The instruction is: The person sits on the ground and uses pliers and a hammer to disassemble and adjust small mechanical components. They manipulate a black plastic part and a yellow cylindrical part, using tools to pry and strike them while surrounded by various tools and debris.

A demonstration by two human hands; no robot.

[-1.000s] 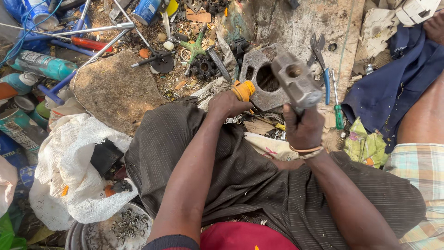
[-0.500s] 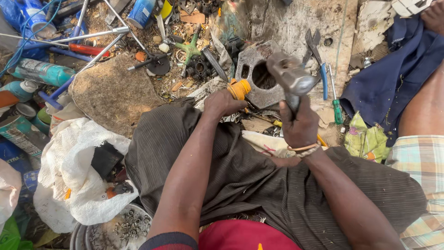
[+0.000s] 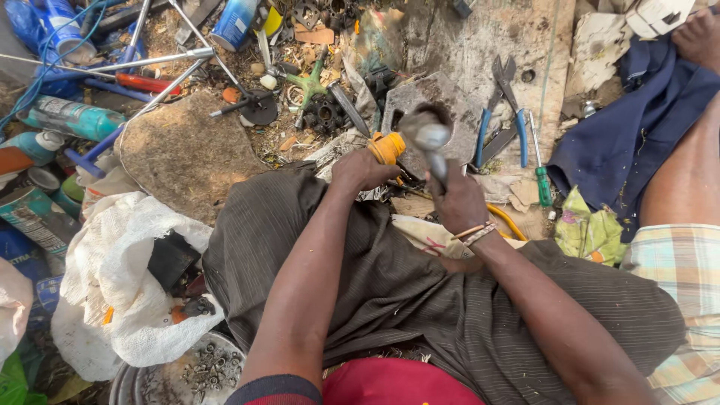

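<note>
dusty ground littered with scrap and tools fills the head view, with a worn concrete slab (image 3: 487,45) at the top and a flat brown stone (image 3: 184,154) to the left. the person sits with a dark striped cloth (image 3: 390,277) across the lap.

the right hand (image 3: 459,201) is clenched tight around the handle of a steel hammer (image 3: 429,139), whose blurred head is raised over a grey metal plate (image 3: 420,101) with a large hole in it. a band of thin bangles sits on that wrist. the left hand (image 3: 361,169) is closed around a tool with an orange-yellow handle (image 3: 387,147); only the handle end shows past the fingers, just beside the hammer head and at the near edge of the metal plate. the tool's tip is hidden, so i cannot tell what it rests on.

right of the plate lie blue-handled pliers (image 3: 501,120) and a green-handled screwdriver (image 3: 540,176), near each other on the slab. a navy cloth (image 3: 630,127) lies crumpled further right, next to another person's bare leg (image 3: 686,172) and checked shorts (image 3: 679,270).

to the left, a white mesh sack (image 3: 120,285) slumps beside the lap cloth, with a round metal bowl (image 3: 124,386) of small nuts and bolts below it. spray cans (image 3: 71,116) and long metal rods (image 3: 142,61) lie at the upper left, well apart from the hands.
</note>
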